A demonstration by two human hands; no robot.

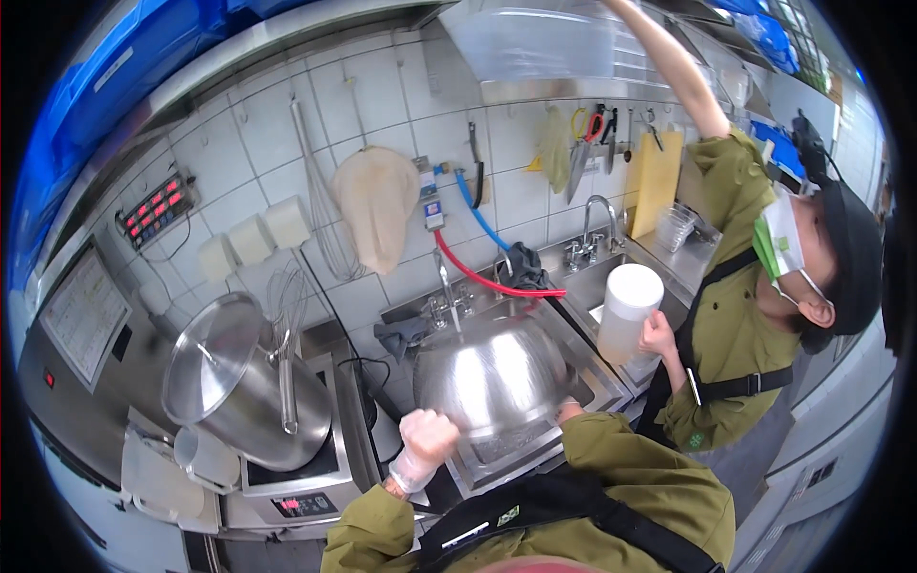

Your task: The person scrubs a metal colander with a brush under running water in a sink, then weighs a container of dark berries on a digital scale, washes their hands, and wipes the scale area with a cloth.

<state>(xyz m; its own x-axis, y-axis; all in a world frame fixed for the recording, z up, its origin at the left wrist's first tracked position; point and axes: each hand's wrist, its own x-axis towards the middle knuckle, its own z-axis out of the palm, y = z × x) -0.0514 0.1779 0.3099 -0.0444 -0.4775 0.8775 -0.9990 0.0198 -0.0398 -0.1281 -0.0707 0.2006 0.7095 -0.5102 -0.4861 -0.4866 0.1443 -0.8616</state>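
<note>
A large stainless steel bowl or pot [494, 372] is tilted over the sink [537, 465], its outside facing me. Water runs from the faucet [450, 286] onto or behind it. My left hand [428, 440], in a clear glove, is closed on the near left edge of the metal vessel. My right hand [569, 410] is mostly hidden behind the vessel's right side; only a bit near the wrist shows, so its grip cannot be made out. A red hose [487, 283] and a dark cloth [401, 336] lie behind the vessel.
At right a masked co-worker [752, 286] holds a white-lidded plastic container [630, 315] over the neighbouring sink and reaches up with the other arm. At left a lidded steel stockpot [286, 401] with a whisk [288, 372] stands on an induction cooker [344, 458], near plastic jugs [208, 458].
</note>
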